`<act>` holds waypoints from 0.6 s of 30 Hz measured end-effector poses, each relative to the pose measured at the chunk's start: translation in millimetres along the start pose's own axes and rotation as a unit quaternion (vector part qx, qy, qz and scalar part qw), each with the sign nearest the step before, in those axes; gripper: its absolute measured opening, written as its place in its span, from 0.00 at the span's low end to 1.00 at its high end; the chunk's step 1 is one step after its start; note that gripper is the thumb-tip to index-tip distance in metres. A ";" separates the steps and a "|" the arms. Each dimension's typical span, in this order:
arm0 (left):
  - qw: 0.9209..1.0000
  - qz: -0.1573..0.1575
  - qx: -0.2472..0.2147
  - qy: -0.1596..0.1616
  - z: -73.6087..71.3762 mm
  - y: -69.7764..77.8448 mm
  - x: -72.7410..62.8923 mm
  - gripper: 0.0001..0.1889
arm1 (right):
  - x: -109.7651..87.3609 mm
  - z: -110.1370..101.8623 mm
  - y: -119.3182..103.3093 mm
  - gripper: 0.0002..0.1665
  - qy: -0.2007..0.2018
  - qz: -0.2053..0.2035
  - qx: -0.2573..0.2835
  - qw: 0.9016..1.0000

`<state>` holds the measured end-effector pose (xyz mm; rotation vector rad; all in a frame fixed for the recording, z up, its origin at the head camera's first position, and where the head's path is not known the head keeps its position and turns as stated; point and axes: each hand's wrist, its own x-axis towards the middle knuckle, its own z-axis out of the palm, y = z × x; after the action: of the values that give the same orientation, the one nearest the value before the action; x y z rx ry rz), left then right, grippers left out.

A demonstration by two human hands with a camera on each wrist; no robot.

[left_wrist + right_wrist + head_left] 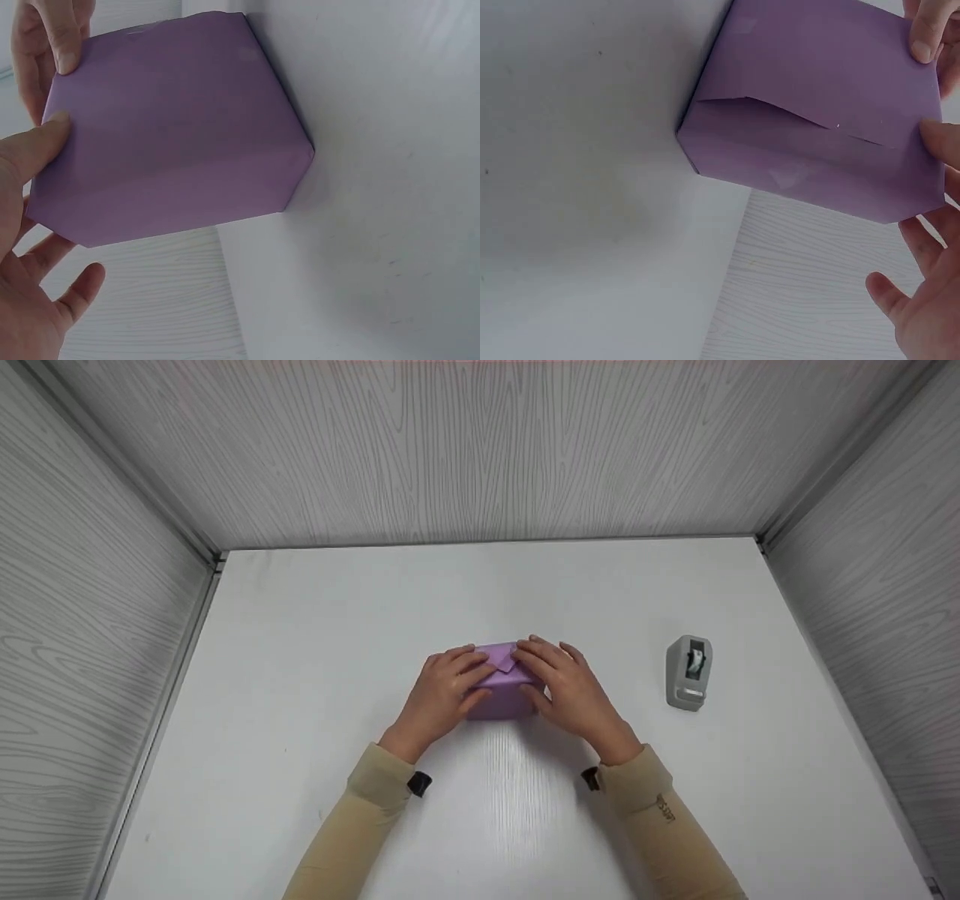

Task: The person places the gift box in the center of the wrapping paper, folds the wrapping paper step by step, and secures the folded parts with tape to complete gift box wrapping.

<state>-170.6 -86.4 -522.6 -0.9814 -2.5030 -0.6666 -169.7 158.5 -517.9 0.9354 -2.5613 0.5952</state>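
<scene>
A box wrapped in purple paper [504,703] stands on the white table in front of me. My left hand [442,694] grips its left side, thumb on the near face and fingers over the top. On the right side my right hand [568,690] holds it the same way. Between the fingertips, a pointed paper flap [501,658] lies on top. The left wrist view shows a smooth face of the wrapped box [172,120]. In the right wrist view, a paper seam [787,112] crosses the box and gapes slightly at one end, with clear tape patches near it.
A grey tape dispenser [688,673] with a roll in it stands on the table to the right of my right hand. Pale wood-grain panels [480,450] enclose the white table [337,600] at the back and on both sides.
</scene>
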 end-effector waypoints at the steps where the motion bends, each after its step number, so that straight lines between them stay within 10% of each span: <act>1: 1.000 -0.001 0.003 0.003 0.4 0.3 -0.3 0.20 | 0.8 -0.9 0.8 0.31 -0.009 -0.003 -0.003 1.000; 18: 0.999 0.016 0.052 0.007 3.5 1.7 -3.7 0.17 | -1.3 1.3 4.9 0.21 0.022 -0.044 -0.014 0.999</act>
<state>-167.4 -85.4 -526.8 -0.9735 -2.4779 -0.5270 -172.3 161.9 -520.9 1.0072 -2.4686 0.5468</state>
